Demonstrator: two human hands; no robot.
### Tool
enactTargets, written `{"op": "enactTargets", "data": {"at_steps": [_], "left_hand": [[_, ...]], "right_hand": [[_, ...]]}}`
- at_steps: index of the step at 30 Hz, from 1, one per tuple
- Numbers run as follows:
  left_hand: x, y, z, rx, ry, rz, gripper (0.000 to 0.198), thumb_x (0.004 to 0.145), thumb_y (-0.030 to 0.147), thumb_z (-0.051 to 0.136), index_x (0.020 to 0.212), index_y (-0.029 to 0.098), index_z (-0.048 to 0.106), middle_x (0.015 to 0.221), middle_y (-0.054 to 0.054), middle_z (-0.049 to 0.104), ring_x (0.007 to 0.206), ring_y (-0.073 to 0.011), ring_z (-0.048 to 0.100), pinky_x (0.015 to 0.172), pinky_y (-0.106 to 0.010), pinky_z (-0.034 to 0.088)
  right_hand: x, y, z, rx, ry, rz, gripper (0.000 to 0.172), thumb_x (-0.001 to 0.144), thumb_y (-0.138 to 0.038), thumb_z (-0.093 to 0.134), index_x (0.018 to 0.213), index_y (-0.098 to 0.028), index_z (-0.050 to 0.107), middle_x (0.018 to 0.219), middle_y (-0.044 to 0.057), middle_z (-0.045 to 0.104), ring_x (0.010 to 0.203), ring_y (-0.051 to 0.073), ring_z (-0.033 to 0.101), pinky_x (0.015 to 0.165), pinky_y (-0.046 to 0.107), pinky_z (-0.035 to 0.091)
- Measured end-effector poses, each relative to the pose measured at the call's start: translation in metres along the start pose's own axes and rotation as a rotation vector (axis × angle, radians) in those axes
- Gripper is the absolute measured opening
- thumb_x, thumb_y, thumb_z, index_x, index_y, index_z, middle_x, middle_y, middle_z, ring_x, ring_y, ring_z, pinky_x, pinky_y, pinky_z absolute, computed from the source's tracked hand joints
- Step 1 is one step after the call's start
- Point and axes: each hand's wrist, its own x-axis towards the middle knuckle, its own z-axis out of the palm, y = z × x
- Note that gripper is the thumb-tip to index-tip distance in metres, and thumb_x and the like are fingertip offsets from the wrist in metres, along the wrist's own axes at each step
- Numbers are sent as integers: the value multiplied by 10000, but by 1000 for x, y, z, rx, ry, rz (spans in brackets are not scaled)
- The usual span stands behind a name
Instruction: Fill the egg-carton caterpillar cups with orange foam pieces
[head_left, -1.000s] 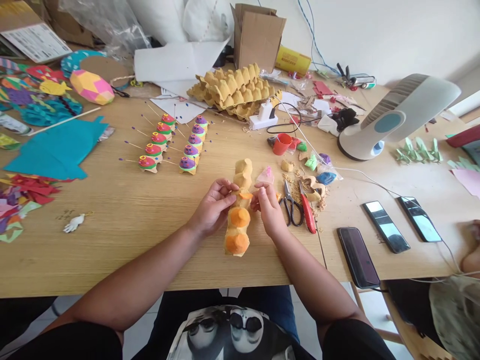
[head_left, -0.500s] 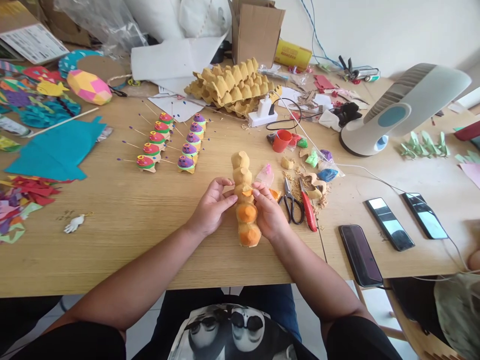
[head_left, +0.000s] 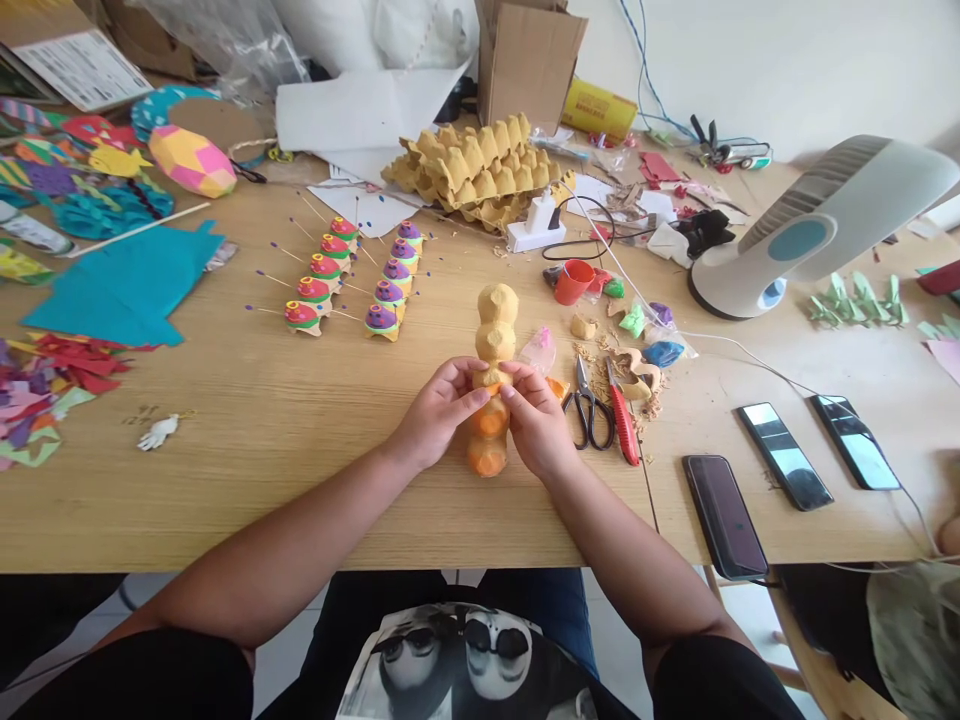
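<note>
Strip [head_left: 496, 322]: a row of egg-carton cups, lying on the tabletop [head_left: 247, 450] near its front edge and running from 12 to 6 o'clock.
Clay [head_left: 487, 455]: orange, covering the strip's two nearest cups.
Left hand [head_left: 439, 415]: comes in from 9 o'clock, its grip pinching the strip's middle with the fingertips.
Right hand [head_left: 536, 425]: comes in from 3 o'clock, its grip pinching the same spot, with its fingertips almost touching the left hand's.
Scissors [head_left: 589, 400]: at 3 o'clock, just beside the right hand.
Cutter [head_left: 622, 425]: red, lying right of the scissors.
Painted cups [head_left: 352, 280]: two rows at 10 o'clock from the strip.
Cartons [head_left: 480, 170]: stacked at 12 o'clock.
Fan [head_left: 810, 230]: at 2 o'clock.
Phones [head_left: 724, 515]: three, at 4 o'clock.
</note>
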Motion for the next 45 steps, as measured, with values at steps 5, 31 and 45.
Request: {"op": "enactTargets", "data": {"at_steps": [5, 31, 45], "left_hand": [[1, 1, 1, 18, 95, 38, 307, 787, 331, 860, 1028, 211, 712, 983, -12, 699, 879, -116, 633, 809, -231, 501], [0, 4, -1, 244, 101, 77, 436, 774, 398, 857, 1166, 228, 769, 1185, -80, 762, 1051, -219, 704, 930, -350, 564], [-3, 3, -2, 233, 55, 128, 358, 823, 395, 821, 1134, 225, 772, 1199, -88, 751, 1103, -219, 690, 966, -331, 541]], "right_hand": [[-1, -1, -3, -129, -31, -24, 383, 844, -413, 788, 1197, -299, 693, 1097, 20, 720, 1014, 181, 656, 942, 344, 547], [1, -1, -5, -230, -19, -31, 454, 836, -474, 788, 1253, -318, 703, 988, 7, 719, 955, 176, 654, 930, 368, 556], [1, -1, -4, -321, 54, -83, 410, 758, -487, 850, 1101, -282, 755, 921, 15, 725, 832, 173, 635, 787, 334, 550]]}}
